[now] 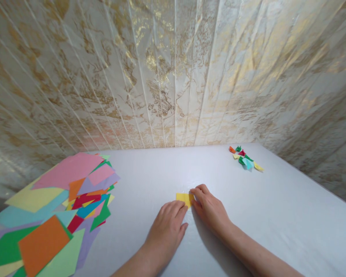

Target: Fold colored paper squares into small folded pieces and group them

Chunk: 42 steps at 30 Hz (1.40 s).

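A small folded yellow paper (183, 198) lies flat on the white table (276, 215). My left hand (167, 227) rests palm down just below it, fingers together and bent, their tips pressing the paper's near edge. My right hand (208, 207) lies at the paper's right end, fingers curled, pinching or pressing that edge against the table. Both hands touch the paper.
A loose heap of coloured paper sheets (57, 215) covers the table's left side. Several small folded paper pieces (246, 158) lie at the far right. A wall with crinkled gold-and-white covering (173, 77) stands behind the table and at both sides.
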### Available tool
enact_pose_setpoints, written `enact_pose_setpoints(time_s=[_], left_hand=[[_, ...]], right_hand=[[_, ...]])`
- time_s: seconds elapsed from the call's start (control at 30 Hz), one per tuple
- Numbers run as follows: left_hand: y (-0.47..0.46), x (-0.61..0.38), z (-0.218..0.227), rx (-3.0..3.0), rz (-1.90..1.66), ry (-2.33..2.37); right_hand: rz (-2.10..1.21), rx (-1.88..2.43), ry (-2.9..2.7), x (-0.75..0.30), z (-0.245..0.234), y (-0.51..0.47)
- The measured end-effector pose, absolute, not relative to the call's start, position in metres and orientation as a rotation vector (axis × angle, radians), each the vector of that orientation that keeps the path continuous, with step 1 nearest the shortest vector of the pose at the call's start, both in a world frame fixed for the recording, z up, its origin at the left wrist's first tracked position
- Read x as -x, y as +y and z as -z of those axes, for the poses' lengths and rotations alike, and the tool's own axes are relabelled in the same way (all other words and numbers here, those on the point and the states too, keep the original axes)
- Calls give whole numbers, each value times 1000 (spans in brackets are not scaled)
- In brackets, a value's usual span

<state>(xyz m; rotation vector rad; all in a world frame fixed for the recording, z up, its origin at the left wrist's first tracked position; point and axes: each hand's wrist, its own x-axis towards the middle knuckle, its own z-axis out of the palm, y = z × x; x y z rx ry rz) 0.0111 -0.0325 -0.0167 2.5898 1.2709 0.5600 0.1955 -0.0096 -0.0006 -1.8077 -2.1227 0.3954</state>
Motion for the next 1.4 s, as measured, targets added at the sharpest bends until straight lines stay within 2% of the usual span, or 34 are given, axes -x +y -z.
enact_pose_setpoints(time_s=[0.4, 0.63, 0.73, 1.4], left_hand=[[-25, -6, 11, -2532, -593, 1126], [-25, -7, 12, -2514, -599, 1112], [-26, -8, 15, -2535, -589, 1139], [-27, -8, 20, -2584, -597, 1157]], right_hand=[[-572, 1559, -1812, -212, 10, 3], [-1221, 1315, -1090, -213, -15, -1], [-1351, 1260, -912, -214, -22, -4], [-1430, 1226, -806, -213, -20, -3]])
